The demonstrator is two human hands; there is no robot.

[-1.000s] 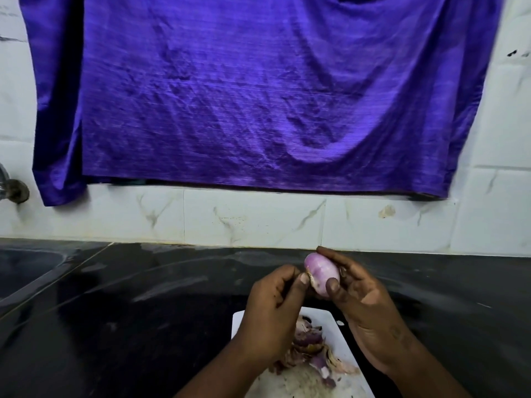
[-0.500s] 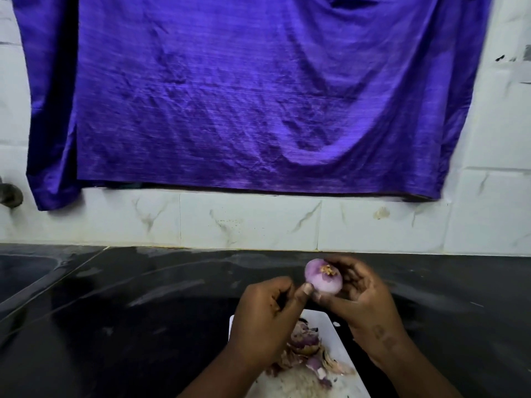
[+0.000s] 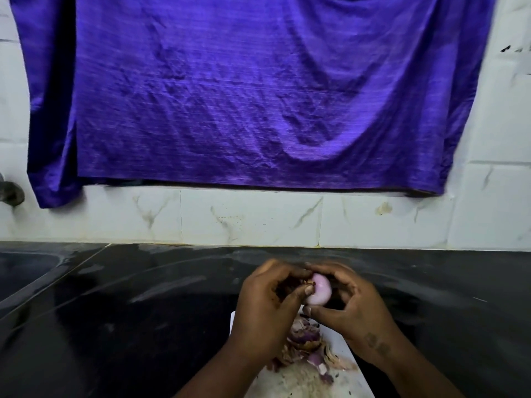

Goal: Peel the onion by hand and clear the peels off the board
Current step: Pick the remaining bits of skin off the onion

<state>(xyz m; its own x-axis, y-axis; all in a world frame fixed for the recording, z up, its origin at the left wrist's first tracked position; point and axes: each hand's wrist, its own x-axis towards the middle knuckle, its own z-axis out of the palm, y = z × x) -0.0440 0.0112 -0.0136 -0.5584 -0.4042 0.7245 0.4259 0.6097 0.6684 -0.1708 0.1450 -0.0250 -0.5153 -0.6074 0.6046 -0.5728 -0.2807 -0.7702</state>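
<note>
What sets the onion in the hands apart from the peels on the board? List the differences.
The onion is one smooth, pale pink rounded piece; the peels are a loose heap of torn purple and tan scraps.
The onion is held above the counter between the left hand and right hand; the peels lie untouched on the white board.
Both share the onion's purple tint.

Black stone counter (image 3: 143, 326), white cutting board (image 3: 342, 349) lying on it
</note>
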